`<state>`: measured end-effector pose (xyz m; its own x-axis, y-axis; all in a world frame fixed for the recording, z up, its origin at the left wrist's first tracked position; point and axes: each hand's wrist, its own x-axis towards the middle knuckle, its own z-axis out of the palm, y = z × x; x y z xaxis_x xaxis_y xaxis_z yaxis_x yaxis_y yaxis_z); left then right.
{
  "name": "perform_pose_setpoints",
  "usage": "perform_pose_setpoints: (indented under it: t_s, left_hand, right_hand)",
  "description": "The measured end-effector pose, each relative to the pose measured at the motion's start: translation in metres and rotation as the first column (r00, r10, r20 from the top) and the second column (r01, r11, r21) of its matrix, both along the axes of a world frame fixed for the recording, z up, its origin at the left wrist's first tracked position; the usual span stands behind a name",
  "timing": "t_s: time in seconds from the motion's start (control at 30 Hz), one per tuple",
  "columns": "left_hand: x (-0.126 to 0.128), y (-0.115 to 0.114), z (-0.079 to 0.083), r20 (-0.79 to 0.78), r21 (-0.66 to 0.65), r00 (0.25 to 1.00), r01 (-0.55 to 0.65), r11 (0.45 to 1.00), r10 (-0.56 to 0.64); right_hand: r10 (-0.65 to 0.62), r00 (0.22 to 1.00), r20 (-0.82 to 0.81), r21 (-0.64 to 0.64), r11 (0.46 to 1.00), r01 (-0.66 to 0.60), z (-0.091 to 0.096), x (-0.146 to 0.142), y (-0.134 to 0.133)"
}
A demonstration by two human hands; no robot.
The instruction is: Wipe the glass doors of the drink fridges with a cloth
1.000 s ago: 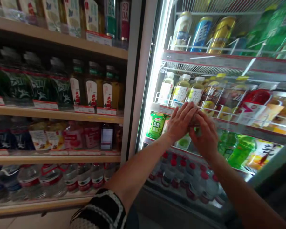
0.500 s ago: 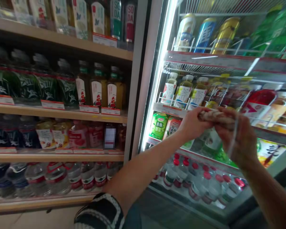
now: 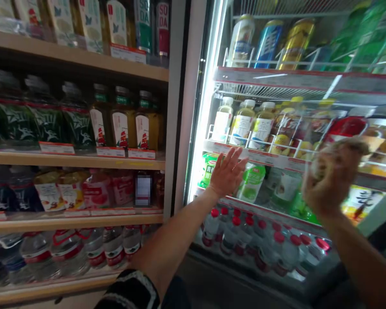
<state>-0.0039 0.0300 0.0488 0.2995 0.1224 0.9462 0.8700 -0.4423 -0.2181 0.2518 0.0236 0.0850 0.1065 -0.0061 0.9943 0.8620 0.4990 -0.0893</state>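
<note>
My left hand [image 3: 227, 171] is open with fingers spread, held in front of the lit fridge's third shelf, just left of a pale green bottle [image 3: 252, 182] and in front of a green-labelled bottle [image 3: 207, 169]. It holds nothing. Further right, my right hand [image 3: 324, 193] is blurred by motion and looks closed around a brownish bundle [image 3: 337, 154], raised before the red-edged shelf rail [image 3: 270, 159]. I cannot make out what the bundle is.
The fridge holds tea bottles [image 3: 244, 124], cans [image 3: 268, 40] on top and red-capped water bottles [image 3: 244, 231] at the bottom. Its grey frame [image 3: 183, 107] divides it from wooden shelves [image 3: 77, 159] stocked with bottled drinks on the left.
Both hands held the brownish bundle together before. Now my left hand has let go, opened and dropped lower left, while my right hand carried the bundle to the right.
</note>
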Motion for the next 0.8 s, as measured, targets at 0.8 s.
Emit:
perform_pose_setpoints:
  t_s: [0.8]
  left_hand:
    - [0.000, 0.009, -0.002, 0.014, 0.139, 1.000, -0.010, 0.990, 0.008]
  right_hand:
    - [-0.399, 0.915, -0.055, -0.021, 0.917, 0.399, -0.047, 0.047, 0.001]
